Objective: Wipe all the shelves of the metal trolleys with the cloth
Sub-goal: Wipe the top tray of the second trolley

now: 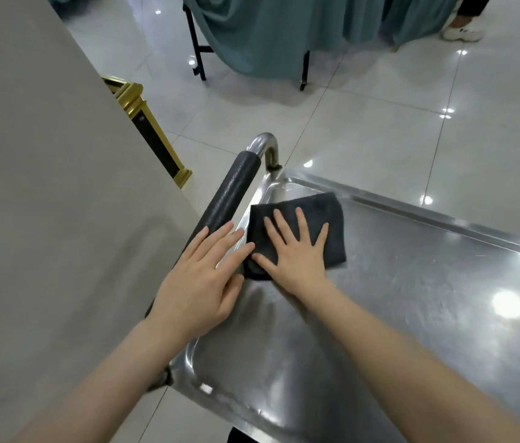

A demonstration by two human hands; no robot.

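Observation:
The top shelf (396, 298) of a metal trolley fills the lower right of the head view, shiny with a raised rim. A folded dark grey cloth (325, 215) lies in its far left corner. My right hand (297, 251) presses flat on the cloth with fingers spread and straight. My left hand (201, 279) lies flat with straight fingers over the trolley's rim beside the black foam-padded handle (233, 193), its fingertips touching the cloth's left edge. Lower shelves are hidden.
A grey cloth-covered surface (44, 187) stands close on the left, with a gold-trimmed post (150, 123) behind it. Further off is a teal-draped table (268, 33) on black legs, with a person's shoe (461, 32) at the top right. Glossy tiled floor (380, 123) surrounds the trolley.

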